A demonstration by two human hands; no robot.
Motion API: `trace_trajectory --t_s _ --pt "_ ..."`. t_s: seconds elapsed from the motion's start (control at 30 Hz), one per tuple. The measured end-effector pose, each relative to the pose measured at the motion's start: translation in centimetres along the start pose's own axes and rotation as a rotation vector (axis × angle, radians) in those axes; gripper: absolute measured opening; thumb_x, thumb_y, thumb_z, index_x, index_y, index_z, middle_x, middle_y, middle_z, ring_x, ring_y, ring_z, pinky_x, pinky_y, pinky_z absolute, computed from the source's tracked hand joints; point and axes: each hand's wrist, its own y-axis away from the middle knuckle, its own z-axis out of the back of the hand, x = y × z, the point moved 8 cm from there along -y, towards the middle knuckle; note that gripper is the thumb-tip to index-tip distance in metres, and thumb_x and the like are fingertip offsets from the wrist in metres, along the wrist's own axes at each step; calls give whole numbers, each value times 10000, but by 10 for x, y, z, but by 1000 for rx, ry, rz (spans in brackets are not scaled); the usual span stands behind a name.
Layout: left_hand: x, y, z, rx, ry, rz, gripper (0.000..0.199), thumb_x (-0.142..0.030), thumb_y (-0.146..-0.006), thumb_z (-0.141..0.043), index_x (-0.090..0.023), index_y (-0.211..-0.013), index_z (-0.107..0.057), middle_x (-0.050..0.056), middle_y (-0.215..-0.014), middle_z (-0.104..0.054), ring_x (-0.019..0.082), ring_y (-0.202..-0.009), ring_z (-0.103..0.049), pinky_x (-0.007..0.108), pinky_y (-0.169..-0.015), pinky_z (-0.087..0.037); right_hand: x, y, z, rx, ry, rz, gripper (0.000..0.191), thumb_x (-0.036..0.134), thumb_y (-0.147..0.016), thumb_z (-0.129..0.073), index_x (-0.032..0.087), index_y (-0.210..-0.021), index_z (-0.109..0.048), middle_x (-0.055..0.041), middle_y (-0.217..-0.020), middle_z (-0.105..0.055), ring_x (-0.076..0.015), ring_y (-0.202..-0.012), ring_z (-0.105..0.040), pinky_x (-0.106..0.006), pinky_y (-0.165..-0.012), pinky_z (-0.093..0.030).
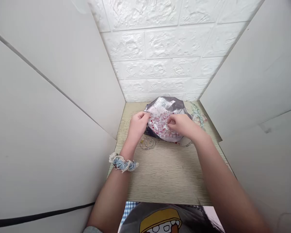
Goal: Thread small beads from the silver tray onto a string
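A silvery bag (163,103) lies opened out at the back of the wooden table, with many small pink, white and red beads (160,124) on it. At the bag's left edge is my left hand (139,121), its fingers pinched together; whatever is between them is too small to make out. Over the right part of the beads, my right hand (180,124) has thumb and forefinger curled together, and anything they hold is hidden. Beaded strings (147,143) lie just below the bag on the left, and more greenish bead strings (197,113) lie to its right.
The wooden tabletop (167,171) reaches from the bag to my body. White panels (87,74) rise close on the left and right, and a white brick-patterned wall (160,71) stands behind. A blue scrunchie (123,163) circles my left wrist.
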Motion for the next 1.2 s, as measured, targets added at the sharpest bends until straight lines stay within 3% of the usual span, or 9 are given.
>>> trace_trajectory --t_s 0.13,0.3,0.43,0.63,0.77,0.87,0.93,1.07,1.2 --pt "-6 2 -5 60 -65 -99 188 -308 -656 -479 -150 -642 -579 -14 -611 -524 90 -595 -449 199 -553 -337 -20 -9 -27 107 260 -100 201 90 -681 -447 189 -766 -600 -62 -807 -605 -169 -739 -544 -259 -609 -377" --pt "-4 3 -7 79 -30 -93 162 -280 -655 -446 -155 -595 -531 -34 -509 -461 75 -487 -423 199 -480 -324 -17 -7 -32 162 353 -138 266 91 -722 -411 207 -868 -600 -79 -867 -599 -186 -821 -546 -264 -631 -380" --pt "-5 5 -9 110 71 -71 138 -248 -638 -435 -146 -573 -502 -7 -603 -518 62 -463 -431 201 -467 -351 -16 -4 -34 168 378 -151 255 94 -733 -399 205 -846 -599 -77 -881 -588 -185 -807 -546 -269 -619 -385" --pt "-4 7 -17 233 267 33 117 -207 -630 -393 -155 -528 -414 -28 -490 -398 30 -353 -246 194 -350 -141 -16 -2 -37 119 387 -128 235 138 -755 -384 211 -840 -589 -71 -929 -553 -188 -822 -531 -272 -607 -382" --pt "2 9 -18 224 254 144 132 -207 -627 -388 -177 -522 -314 -64 -439 -246 30 -346 -154 193 -358 -86 -12 -1 -33 46 343 -95 211 144 -774 -361 169 -802 -568 -88 -898 -549 -174 -789 -528 -278 -641 -386" --pt "1 11 -20 221 133 144 128 -219 -636 -416 -175 -529 -362 -73 -412 -216 39 -352 -172 196 -370 -128 -1 0 -19 -119 51 -19 169 199 -782 -384 170 -798 -550 -68 -876 -559 -167 -819 -516 -292 -723 -392" --pt "-3 11 -21 232 56 82 129 -248 -646 -447 -169 -545 -435 -70 -401 -259 48 -366 -221 200 -389 -178 0 1 -14 -180 -317 -17 142 252 -771 -419 181 -788 -540 -37 -814 -567 -149 -769 -524 -298 -725 -414" --pt "-8 11 -23 227 -25 -45 206 -339 -658 -499 -150 -610 -568 -30 -488 -464 69 -463 -379 208 -467 -288 2 1 -28 -94 -1109 -76 153 330 -707 -532 186 -762 -535 -2 -754 -566 -117 -710 -548 -276 -676 -476" --pt "-11 11 -23 216 -6 -119 273 -376 -668 -514 -143 -725 -642 29 -678 -617 110 -637 -515 226 -599 -374 10 2 -37 -34 -1429 -75 154 285 -655 -617 177 -746 -554 2 -771 -596 -102 -761 -575 -237 -705 -489"
